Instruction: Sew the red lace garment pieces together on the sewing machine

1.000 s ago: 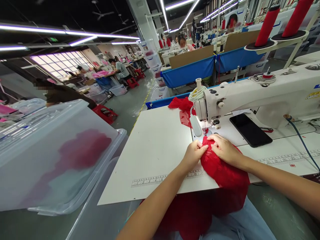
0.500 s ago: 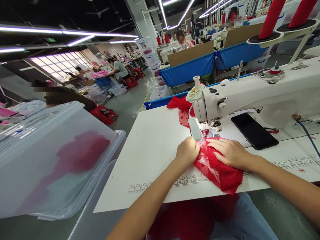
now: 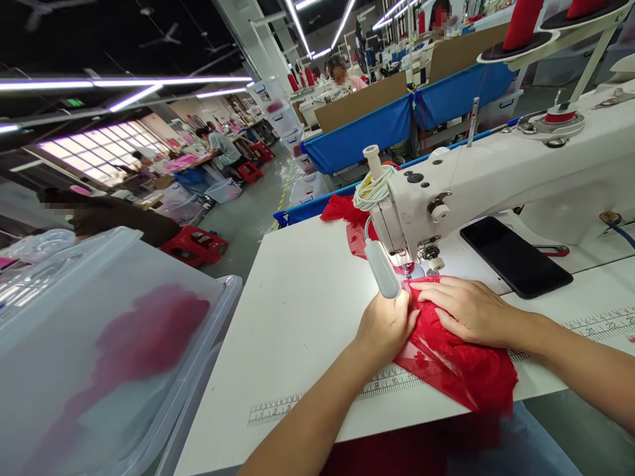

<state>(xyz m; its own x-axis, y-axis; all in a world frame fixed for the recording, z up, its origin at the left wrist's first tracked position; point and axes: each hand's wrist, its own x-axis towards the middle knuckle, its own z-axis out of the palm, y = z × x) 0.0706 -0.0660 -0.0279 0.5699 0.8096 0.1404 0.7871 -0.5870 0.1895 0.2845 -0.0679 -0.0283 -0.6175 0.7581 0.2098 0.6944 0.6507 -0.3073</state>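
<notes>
Sheer red lace fabric (image 3: pixel 464 377) lies on the white table in front of the sewing machine (image 3: pixel 491 172), its upper edge close to the presser foot (image 3: pixel 407 270). My left hand (image 3: pixel 385 327) is closed on the fabric's left edge, thumb and curled fingers pinching it just below a small grey lamp (image 3: pixel 381 270). Spread flat over the bunched part is my right hand (image 3: pixel 469 309), fingers stretched toward the needle area. More red fabric (image 3: pixel 342 208) lies behind the machine head. Dark red material also hangs at my lap, below the table edge.
A black phone (image 3: pixel 516 256) rests on the machine bed at right, near a red-handled tool (image 3: pixel 553 250). A printed ruler (image 3: pixel 275 410) runs along the table's front. At left stands a translucent bin (image 3: pixel 143 396) with red cloth inside. Several people work farther back.
The camera view has shifted slightly. Both hands have come a little toward me and rightward with the fabric, which now looks more bunched under my right hand.
</notes>
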